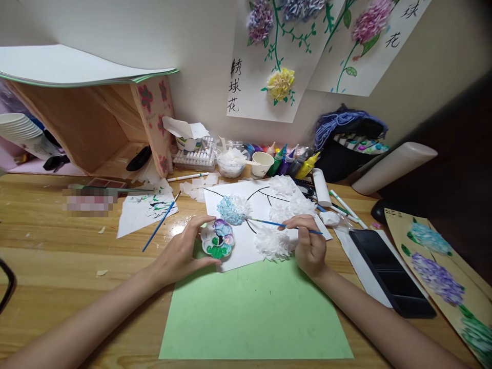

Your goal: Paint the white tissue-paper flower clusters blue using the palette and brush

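My left hand [188, 251] grips the rim of a small flower-shaped paint palette [227, 240], its wells smeared with green, purple, blue and black. Between the fingers of my right hand [310, 245] is a thin blue paintbrush [274, 223], its tip close to a paper flower. That ruffled flower [230, 209] is light blue on its left and white on its right. It sits on a white sheet [236, 260] with black painted stems. More white ruffled flowers [273, 243] lie on the sheet, one beside my right hand. A green sheet [253, 312] lies in front.
A second paintbrush [161, 221] lies at left by a paint-stained paper [128, 218]. Behind stand a paper cup [262, 165], a bowl of white scraps [231, 163] and paint bottles [308, 165]. At right are a phone-like black slab [388, 271] and a flower picture [438, 277].
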Motion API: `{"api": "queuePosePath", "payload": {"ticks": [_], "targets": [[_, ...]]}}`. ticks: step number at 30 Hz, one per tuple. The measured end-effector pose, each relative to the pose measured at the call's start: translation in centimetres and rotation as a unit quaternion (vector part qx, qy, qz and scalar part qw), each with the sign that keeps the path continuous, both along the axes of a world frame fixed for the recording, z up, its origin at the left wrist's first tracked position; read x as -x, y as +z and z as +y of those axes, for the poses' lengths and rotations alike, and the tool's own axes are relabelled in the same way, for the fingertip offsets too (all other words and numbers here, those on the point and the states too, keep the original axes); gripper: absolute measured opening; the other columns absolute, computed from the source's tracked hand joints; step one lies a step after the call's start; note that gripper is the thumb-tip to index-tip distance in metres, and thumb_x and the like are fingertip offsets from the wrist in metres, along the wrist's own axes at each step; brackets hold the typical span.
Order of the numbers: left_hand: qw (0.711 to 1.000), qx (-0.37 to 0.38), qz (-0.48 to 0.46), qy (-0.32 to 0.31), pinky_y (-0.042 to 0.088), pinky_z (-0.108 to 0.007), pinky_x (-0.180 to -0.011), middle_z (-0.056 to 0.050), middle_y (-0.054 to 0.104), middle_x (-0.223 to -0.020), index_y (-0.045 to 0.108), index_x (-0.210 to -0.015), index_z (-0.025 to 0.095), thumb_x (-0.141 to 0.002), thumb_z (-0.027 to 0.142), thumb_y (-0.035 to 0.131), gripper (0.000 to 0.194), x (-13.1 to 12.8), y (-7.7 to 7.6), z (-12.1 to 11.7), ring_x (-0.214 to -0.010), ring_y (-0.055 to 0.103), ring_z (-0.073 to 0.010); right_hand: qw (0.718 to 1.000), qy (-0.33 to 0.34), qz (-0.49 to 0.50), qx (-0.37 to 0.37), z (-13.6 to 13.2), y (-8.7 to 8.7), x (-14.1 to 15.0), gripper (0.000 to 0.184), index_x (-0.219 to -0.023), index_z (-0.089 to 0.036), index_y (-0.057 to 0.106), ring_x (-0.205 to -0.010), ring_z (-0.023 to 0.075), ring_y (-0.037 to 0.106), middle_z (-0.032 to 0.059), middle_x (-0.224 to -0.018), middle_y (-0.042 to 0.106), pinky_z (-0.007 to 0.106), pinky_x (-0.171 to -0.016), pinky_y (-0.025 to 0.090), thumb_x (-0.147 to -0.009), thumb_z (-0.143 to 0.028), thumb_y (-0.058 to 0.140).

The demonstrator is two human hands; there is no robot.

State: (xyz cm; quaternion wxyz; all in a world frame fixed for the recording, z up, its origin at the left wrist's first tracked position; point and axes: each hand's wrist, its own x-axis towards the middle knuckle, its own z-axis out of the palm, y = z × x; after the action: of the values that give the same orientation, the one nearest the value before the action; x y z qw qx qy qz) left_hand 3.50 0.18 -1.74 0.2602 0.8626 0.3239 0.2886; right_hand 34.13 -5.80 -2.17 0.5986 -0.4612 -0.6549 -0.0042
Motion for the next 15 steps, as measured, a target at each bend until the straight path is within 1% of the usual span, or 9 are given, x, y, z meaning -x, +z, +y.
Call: {"api": "queuePosePath", "payload": {"ticks": [4, 7, 10, 12, 13, 15], "targets": [[1.0, -0.001, -0.007, -0.002, 0.058, -0.043, -0.086, -0.012, 0.055, -0.138, 0.033, -0.141, 0.031, -0.073, 0.04, 0.08, 0.083, 0.0, 0.0, 0.0, -0.113, 0.064, -0.0287, 1.0, -0.015, 0.011, -0.02, 0.1, 0.0, -0.1, 0.026, -0.088, -0.024, 0.061, -0.078, 0.0202, 0.061, 0.001, -0.072, 0.069, 0.039, -0.075, 0.046, -0.099, -0.022, 0.037], [1.0, -0.003, -0.006, -0.002, 0.058, -0.044, -0.089, -0.011, 0.055, -0.138, 0.033, -0.141, 0.031, -0.074, 0.041, 0.08, 0.082, -0.1, 0.2, 0.0, -0.116, 0.063, -0.0285, 1.0, -0.011, -0.001, -0.01, 0.0, -0.1, -0.1, 0.026, -0.088, -0.024, 0.062, -0.077, 0.0201, 0.062, 0.0009, -0.072, 0.069, 0.039, -0.074, 0.046, -0.099, -0.023, 0.039], [1.0, -0.01, 0.001, -0.003, 0.057, -0.044, -0.091, -0.012, 0.054, -0.138, 0.031, -0.141, 0.031, -0.075, 0.042, 0.078, 0.081, -0.2, 0.5, -0.1, -0.118, 0.062, -0.0281, 0.999, 0.0, 0.016, -0.044, -0.5, -0.3, 0.1, 0.025, -0.091, -0.024, 0.062, -0.079, 0.0209, 0.062, 0.0021, -0.078, 0.071, 0.039, -0.074, 0.047, -0.098, -0.024, 0.039], [1.0, -0.017, 0.003, -0.006, 0.057, -0.044, -0.093, -0.012, 0.054, -0.138, 0.03, -0.14, 0.031, -0.075, 0.044, 0.078, 0.082, -0.2, 0.6, -0.1, -0.119, 0.061, -0.028, 0.997, 0.035, 0.023, -0.061, -1.0, -0.3, 0.4, 0.023, -0.094, -0.024, 0.062, -0.081, 0.0212, 0.063, 0.003, -0.084, 0.073, 0.04, -0.074, 0.048, -0.098, -0.024, 0.039], [1.0, -0.02, 0.002, -0.008, 0.057, -0.044, -0.093, -0.012, 0.054, -0.138, 0.029, -0.14, 0.031, -0.075, 0.044, 0.078, 0.083, -0.2, 0.6, -0.1, -0.119, 0.061, -0.028, 0.997, 0.061, 0.008, -0.055, -1.3, -0.2, 0.6, 0.023, -0.097, -0.024, 0.062, -0.082, 0.0212, 0.063, 0.0034, -0.088, 0.075, 0.039, -0.074, 0.048, -0.098, -0.024, 0.039], [1.0, -0.024, -0.002, -0.011, 0.057, -0.045, -0.093, -0.013, 0.054, -0.138, 0.029, -0.14, 0.03, -0.074, 0.045, 0.079, 0.084, -0.3, 0.6, -0.1, -0.119, 0.061, -0.0283, 0.991, 0.115, -0.055, -0.035, -1.6, 0.1, 1.0, 0.023, -0.103, -0.024, 0.062, -0.084, 0.0209, 0.063, 0.0037, -0.093, 0.076, 0.038, -0.073, 0.047, -0.098, -0.025, 0.039]]}}
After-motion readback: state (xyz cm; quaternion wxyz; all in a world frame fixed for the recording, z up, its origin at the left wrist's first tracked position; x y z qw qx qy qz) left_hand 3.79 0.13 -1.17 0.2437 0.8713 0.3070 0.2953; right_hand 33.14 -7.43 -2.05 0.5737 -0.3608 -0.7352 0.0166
